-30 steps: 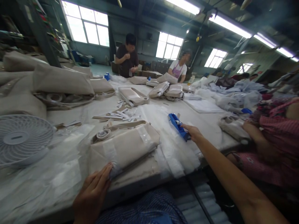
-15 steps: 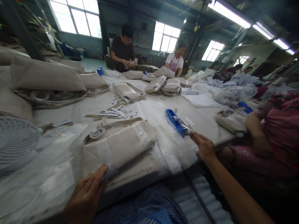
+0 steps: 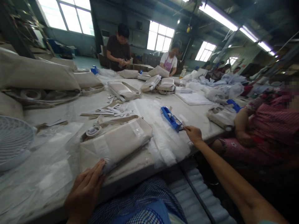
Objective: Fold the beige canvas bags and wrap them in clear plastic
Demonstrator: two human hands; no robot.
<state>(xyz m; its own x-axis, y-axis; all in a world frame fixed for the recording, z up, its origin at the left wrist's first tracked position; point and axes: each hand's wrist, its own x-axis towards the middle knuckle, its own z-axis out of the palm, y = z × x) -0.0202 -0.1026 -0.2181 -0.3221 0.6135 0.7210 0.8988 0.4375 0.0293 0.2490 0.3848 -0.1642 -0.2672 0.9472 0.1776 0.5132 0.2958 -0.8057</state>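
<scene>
A folded beige bag (image 3: 123,141), with clear tape across it and a rolled strap at one end, lies in front of me on the table. My left hand (image 3: 90,183) rests on its near left edge, fingers stretched out flat. To the right stands a blue tape dispenser (image 3: 170,118). At its near end, the thumb and fingers of my right hand (image 3: 193,134) are pinched together on the end of the tape (image 3: 182,127), of which only a little shows. A pile of thin clear plastic bags (image 3: 161,146) lies between the beige bag and the dispenser.
Paper strips (image 3: 109,110) lie behind the bag. A white fan (image 3: 15,143) and large beige bags (image 3: 39,74) are at left. More folded bags (image 3: 123,90) lie farther back. A person in red checks (image 3: 273,124) sits at right; two people work across the table.
My right fingers are a little closer to the dispenser, and less tape shows between them. My left hand stays on the bag. The whole view has shifted slightly.
</scene>
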